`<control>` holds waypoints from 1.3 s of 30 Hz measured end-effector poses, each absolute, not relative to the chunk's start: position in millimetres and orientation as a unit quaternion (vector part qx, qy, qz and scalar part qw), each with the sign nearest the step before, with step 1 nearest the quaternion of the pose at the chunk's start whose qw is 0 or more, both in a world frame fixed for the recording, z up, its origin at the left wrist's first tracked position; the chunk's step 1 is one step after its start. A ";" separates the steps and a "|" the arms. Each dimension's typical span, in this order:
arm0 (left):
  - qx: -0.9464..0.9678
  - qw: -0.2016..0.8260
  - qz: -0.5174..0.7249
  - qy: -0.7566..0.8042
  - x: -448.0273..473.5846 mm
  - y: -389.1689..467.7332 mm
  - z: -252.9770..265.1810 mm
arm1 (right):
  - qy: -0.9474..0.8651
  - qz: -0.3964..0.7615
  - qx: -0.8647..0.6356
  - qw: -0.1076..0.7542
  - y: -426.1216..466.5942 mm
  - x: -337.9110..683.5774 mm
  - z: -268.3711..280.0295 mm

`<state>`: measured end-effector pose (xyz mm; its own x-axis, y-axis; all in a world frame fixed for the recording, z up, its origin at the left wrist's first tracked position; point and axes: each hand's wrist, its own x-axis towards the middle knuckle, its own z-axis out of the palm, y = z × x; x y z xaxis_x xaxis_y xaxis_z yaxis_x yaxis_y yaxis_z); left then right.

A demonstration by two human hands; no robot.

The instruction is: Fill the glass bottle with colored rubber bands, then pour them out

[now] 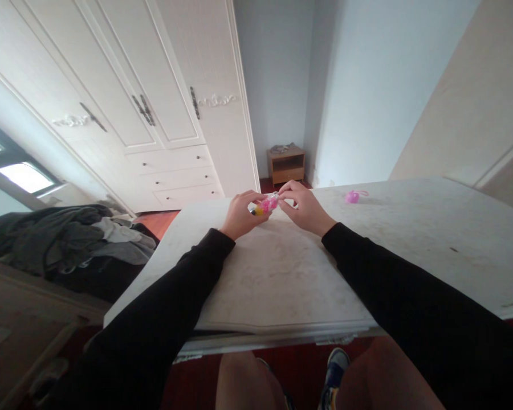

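Note:
Over the far part of the white table, my left hand (244, 213) is closed around a small clear container with pink and yellow parts (267, 204). It lies tilted between my two hands, with a dark tip at its lower left end. The fingers of my right hand (301, 206) pinch together at its upper right end and partly cover it. What exactly the container is, I cannot make out. To the right of my right hand, a small pink piece with a loop (353, 197) rests on the table.
The white table (282, 285) spreads out under my forearms, with a small dark mark on its right side. Left of it lies a heap of dark clothes (64, 239). Beyond stand a white wardrobe (171, 131) and a small wooden nightstand (286, 165) in the corner.

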<state>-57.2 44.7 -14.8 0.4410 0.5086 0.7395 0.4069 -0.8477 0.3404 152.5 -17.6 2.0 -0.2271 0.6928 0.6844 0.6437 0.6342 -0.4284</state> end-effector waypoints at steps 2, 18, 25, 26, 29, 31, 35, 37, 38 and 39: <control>0.844 0.058 0.458 0.272 -57.1 42.9 -14.2 | -0.791 0.000 -0.415 0.450 -17.3 150.7 0.3; 0.815 0.141 0.490 0.276 -52.3 38.6 -11.3 | -0.552 -0.046 -0.811 0.186 3.2 322.0 -20.4; 0.828 0.236 0.446 0.244 -52.0 45.8 -19.7 | -0.631 -0.025 -0.722 0.282 15.6 298.6 -20.0; 0.835 0.244 0.430 0.243 -51.7 46.1 -21.1 | -0.639 -0.010 -0.696 0.329 15.8 291.5 -17.7; 0.852 0.251 0.392 0.238 -51.0 45.3 -23.6 | -0.643 0.082 -0.597 0.473 11.4 265.3 -10.0; 0.857 0.237 0.393 0.234 -51.3 44.0 -23.2 | -0.648 0.148 -0.525 0.532 5.2 244.5 -4.9; 0.864 0.174 0.407 0.240 -53.1 43.1 -20.0 | -0.659 0.212 -0.425 0.583 -7.6 208.2 2.6; 0.870 0.147 0.404 0.242 -53.8 43.9 -18.5 | -0.665 0.231 -0.397 0.588 -11.8 197.9 3.6; 0.873 0.134 0.401 0.241 -54.0 44.3 -17.9 | -0.669 0.240 -0.387 0.587 -13.1 194.9 3.2; 0.876 0.124 0.400 0.241 -54.2 44.6 -17.4 | -0.672 0.249 -0.380 0.585 -13.8 193.1 2.4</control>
